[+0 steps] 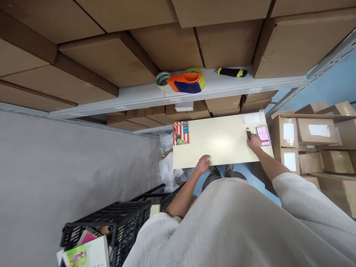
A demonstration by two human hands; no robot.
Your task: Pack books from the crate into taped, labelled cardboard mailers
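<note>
From the head camera, the person's bare forearms reach forward from white sleeves onto a cream worktop [219, 141]. The right hand [254, 141] lies at the far right of the worktop, arm stretched out at a slant, fingers curled down and pressed together. This grip seems to pinch a small black-and-yellow object [248, 133], whose end shows just past the fingers; it is too small to name exactly. Just beyond that grip on the right lies a pink card [263, 135], its print blurred, and a white label [251, 118] sits farther out, ahead of the fingers.

The left hand [202, 164] rests palm down on the near edge of the worktop, arm angled inward, fingers together and pinching nothing. Well ahead and to the left of this grip lies a card with a Statue of Liberty and American flag print [181, 132].

Far ahead of both hands, on a white metal shelf [178, 95], sit a roll of tape [162, 81], an orange-and-blue tape dispenser [185, 81] and a black-and-yellow utility knife [232, 72]. Cardboard boxes [289, 144] stand right of the right hand; a black plastic crate [105, 230] of books sits behind and left of the left hand.
</note>
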